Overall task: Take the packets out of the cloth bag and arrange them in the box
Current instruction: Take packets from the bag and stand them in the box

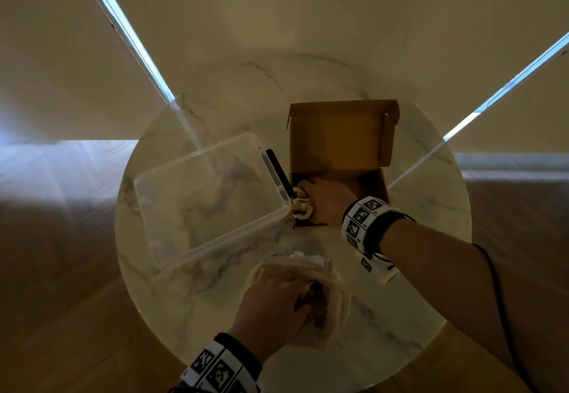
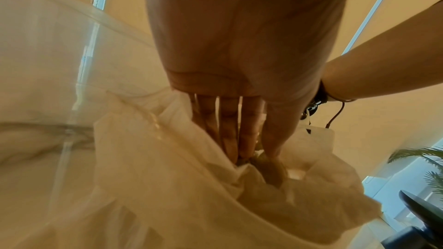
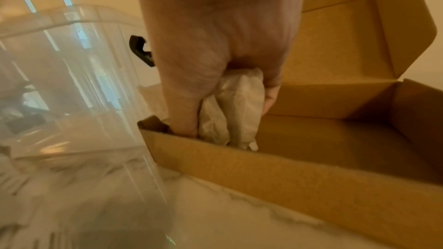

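A brown cardboard box (image 1: 341,143) stands open at the table's middle right, its lid tilted back. My right hand (image 1: 320,202) is down in the box's near left corner and grips a crumpled whitish packet (image 1: 302,205). The right wrist view shows the whitish packet (image 3: 239,101) held between thumb and fingers of the right hand (image 3: 227,116), just inside the box wall (image 3: 287,177). The cream cloth bag (image 1: 335,297) lies near the front edge. My left hand (image 1: 292,297) reaches into its mouth. There the left hand (image 2: 258,156) pinches a brownish packet (image 2: 273,171) inside the cloth bag (image 2: 167,177).
A clear plastic tub (image 1: 209,198) with a black latch (image 1: 278,171) sits left of the box, almost touching it, and is seen close up as the clear tub (image 3: 72,82). The round marble table (image 1: 215,300) ends close behind my left wrist. Wooden floor lies around it.
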`<state>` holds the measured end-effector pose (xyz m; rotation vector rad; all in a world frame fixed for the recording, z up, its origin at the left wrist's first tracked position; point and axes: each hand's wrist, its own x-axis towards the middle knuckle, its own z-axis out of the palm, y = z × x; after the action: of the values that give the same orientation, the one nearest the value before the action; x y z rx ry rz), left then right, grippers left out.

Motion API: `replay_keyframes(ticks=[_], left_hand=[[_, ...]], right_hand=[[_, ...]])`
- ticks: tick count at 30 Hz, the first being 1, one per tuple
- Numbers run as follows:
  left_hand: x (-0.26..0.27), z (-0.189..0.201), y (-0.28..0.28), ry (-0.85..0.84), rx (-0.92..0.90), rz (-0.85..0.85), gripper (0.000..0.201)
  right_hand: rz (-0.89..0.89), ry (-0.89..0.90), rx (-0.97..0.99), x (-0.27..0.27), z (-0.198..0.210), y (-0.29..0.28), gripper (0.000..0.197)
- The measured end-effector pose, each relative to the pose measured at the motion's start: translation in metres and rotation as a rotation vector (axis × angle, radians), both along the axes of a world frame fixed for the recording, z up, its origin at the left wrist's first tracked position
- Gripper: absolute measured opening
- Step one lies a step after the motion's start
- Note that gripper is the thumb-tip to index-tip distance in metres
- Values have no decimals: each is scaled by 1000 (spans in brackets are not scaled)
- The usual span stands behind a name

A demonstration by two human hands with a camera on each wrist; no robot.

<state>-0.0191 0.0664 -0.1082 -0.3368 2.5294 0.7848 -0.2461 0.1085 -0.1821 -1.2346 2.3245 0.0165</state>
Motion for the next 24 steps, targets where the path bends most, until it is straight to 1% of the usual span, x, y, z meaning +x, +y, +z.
replay_keyframes(ticks=[6,9,12,15,18,21,24], left_hand=[[0,3,-3,21,29,24,33],[1,2,-4,30,25,20,35],[2,2,-4,29,19,26,33],[3,2,-4,43,25,24,31],[3,2,-4,40,35,38,32],[3,2,-5,42,39,42,31],[2,3,-5,56,38,48,32]], right_hand=[[-29,45,-78,-5,-2,5,58],[-30,98,-153,-15,6,-2,56],[2,148,-147,-23,9,-8,53],[11,175,-119,-24,11,-9,56],[-19,196,-138,-23,15,-7,58],[-67,199,-188,-27,17,-5,53],[-121,201,-254,-29,19,-1,54]])
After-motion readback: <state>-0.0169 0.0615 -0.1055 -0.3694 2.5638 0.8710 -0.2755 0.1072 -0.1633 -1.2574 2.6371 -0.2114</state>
